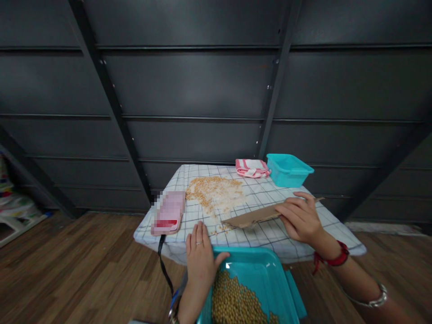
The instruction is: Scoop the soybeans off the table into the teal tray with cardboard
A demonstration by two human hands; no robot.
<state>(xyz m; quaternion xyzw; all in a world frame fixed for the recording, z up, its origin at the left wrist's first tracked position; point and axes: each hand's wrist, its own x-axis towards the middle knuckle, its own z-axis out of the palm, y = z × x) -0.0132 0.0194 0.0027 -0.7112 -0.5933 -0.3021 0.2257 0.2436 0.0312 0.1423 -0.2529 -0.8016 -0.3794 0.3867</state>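
Note:
My right hand [300, 216] grips a strip of brown cardboard [253, 217] by its right end, holding it low over the checked cloth. My left hand [199, 252] lies with fingers stretched out at the table's front edge, its thumb by the rim of a teal tray [266, 254]. Inside that tray are many greenish-brown beans [232, 299]. Yellow beans [200, 191] are spread on the cloth, mixed with a patch of white grains [227, 198]. A few stray beans lie between the cardboard's left tip and my left fingers.
A white checked cloth [266, 193] covers the table. A phone in a pink case [170, 211] lies at the left with a black strap [162, 261] hanging down. Behind are a pink-striped folded towel [251, 167] and a turquoise basket [288, 173]. A dark panelled wall [192, 85] stands beyond.

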